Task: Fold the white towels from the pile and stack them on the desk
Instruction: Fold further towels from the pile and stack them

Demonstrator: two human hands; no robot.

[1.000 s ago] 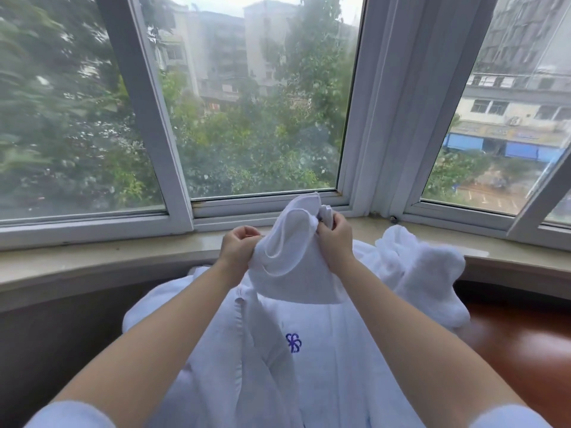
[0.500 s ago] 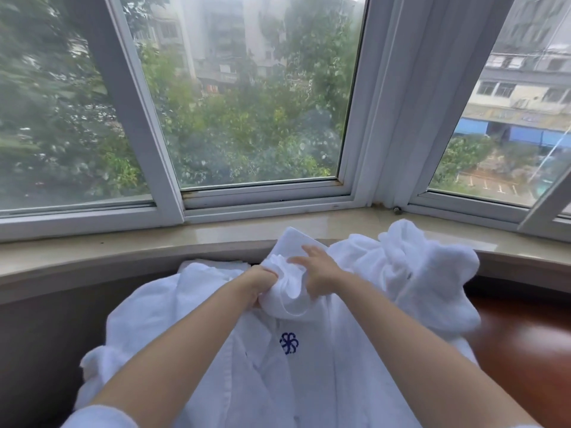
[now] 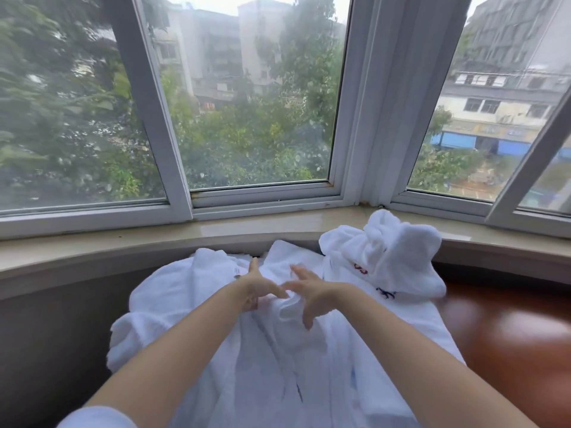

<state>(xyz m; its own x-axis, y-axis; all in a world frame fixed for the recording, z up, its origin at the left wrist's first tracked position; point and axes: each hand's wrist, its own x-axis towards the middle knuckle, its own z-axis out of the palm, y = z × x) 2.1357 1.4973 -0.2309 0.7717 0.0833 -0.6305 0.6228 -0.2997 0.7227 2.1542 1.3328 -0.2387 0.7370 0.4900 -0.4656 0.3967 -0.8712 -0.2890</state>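
We're at a curved bay window (image 3: 253, 97), white frames all round, rain-blurred trees and grey apartment blocks outside, a blue shopfront off to the right. A pale stone sill (image 3: 92, 245) runs under the glass, and a strip of white curtain (image 3: 380, 118) hangs at the corner post. Down at the right, a glossy reddish-brown table (image 3: 509, 335) shows beside the heap.

Spread across the middle is the pile of white towels (image 3: 185, 304), rumpled and overlapping, with a taller bunched towel (image 3: 398, 251) leaning up against the sill on the right; small dark embroidered marks show on it.

Now the change: a second ago both hands were up at sill height, gripping a gathered towel between them. Half a second ago they'd dropped to the pile, the left one bunched round the cloth. At this moment the bundle is down and both hands have let go. The left hand (image 3: 259, 285) is spread wide, fingers straight and fanned over the cloth. The right hand (image 3: 312, 296) is likewise splayed, fingers extended, its thumb side touching a small rolled fold of towel (image 3: 289, 307) that sits between the two hands on top of the pile. Neither hand is holding anything.

No bins, baskets or other containers are in view; the towels lie loose on the surface.
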